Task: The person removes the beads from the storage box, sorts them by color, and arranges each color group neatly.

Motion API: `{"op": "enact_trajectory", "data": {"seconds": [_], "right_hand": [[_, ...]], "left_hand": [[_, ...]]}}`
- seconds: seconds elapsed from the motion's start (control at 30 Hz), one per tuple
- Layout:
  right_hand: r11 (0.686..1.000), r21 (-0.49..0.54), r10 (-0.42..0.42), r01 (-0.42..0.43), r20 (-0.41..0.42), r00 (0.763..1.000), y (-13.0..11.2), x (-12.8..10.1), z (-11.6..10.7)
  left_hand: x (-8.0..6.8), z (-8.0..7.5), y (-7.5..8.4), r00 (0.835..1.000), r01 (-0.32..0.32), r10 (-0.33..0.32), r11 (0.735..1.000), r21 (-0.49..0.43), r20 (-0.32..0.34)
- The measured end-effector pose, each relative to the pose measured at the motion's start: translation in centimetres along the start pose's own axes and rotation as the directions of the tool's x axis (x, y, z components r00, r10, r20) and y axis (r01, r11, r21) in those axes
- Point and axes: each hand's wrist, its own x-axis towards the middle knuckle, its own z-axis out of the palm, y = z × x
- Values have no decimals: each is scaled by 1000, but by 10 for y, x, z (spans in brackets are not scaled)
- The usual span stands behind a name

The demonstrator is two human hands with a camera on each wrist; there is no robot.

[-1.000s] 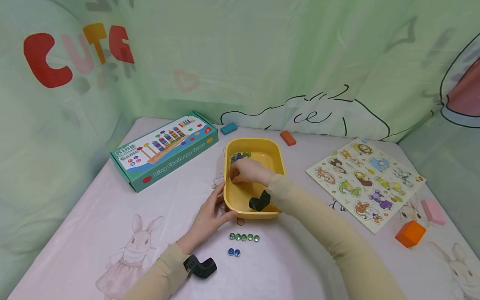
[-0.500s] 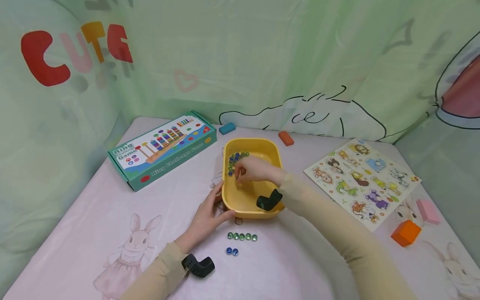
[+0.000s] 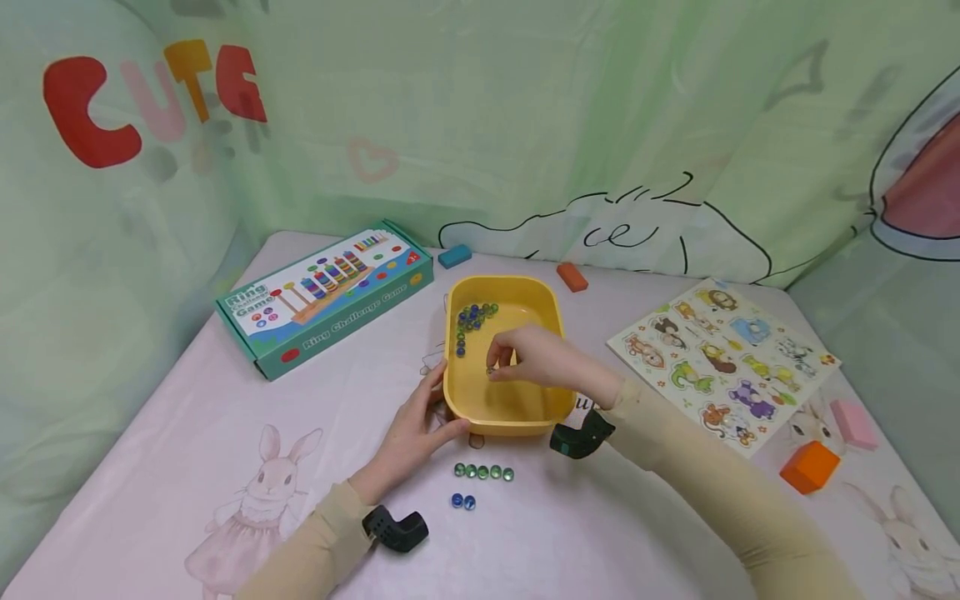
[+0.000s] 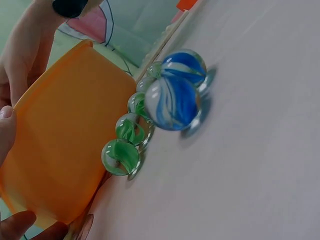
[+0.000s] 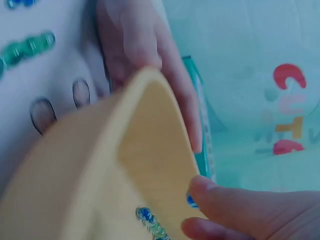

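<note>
A yellow plastic tub [image 3: 551, 304] is shown on a pink rabbit-print tablecloth [image 3: 187, 417], steadied at its near left corner by the left hand [image 3: 416, 433], whose thumb is hooked against the near wall while the straight fingers lie along the left wall. Inside the tub, a cluster of blue and green marbles [image 3: 471, 318] is gathered in the far left corner, beyond the fingertips of both hands; the rest of the tub floor is bare. The right hand [image 3: 536, 360] is held over the middle of the tub with thumb and forefinger pinched together on a small marble [image 3: 491, 372], its colour too small to be made out. On the cloth just outside the near wall, close beside the left thumb, a row of five green marbles [image 3: 483, 472] is laid out, and two blue marbles [image 3: 462, 501] are set just nearer the person than that row. In the left wrist view the two blue marbles [image 4: 175, 95] are seen touching each other, with the green marbles [image 4: 127, 142] lined between them and the tub wall [image 4: 60, 145].
</note>
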Motion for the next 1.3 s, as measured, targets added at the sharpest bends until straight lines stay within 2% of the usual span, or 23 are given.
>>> {"op": "enact_trajectory", "data": {"seconds": [0.33,0.57,0.7,0.83,1.1,1.3], "right_hand": [[999,34,-25,29,-119,993,-9,-40,7],[993,5,-118,120,-151,982,-17,-66,21],[983,6,-183,186,-137,973,-18,-77,35],[976,42,-207,212,-106,973,-18,-84,53],[974,144,-178,176,-3,984,-19,-90,84],[982,113,-150,153,-36,988,-22,-91,102]], "left_hand": [[0,2,-1,1000,14,-14,1000,-4,-9],[0,3,-2,1000,2,-2,1000,5,-13],[0,2,-2,1000,-1,1,1000,14,-13],[0,1,-2,1000,-1,2,1000,19,-13],[0,0,-2,999,-35,35,999,14,-12],[0,1,-2,999,-49,49,999,2,-12]]}}
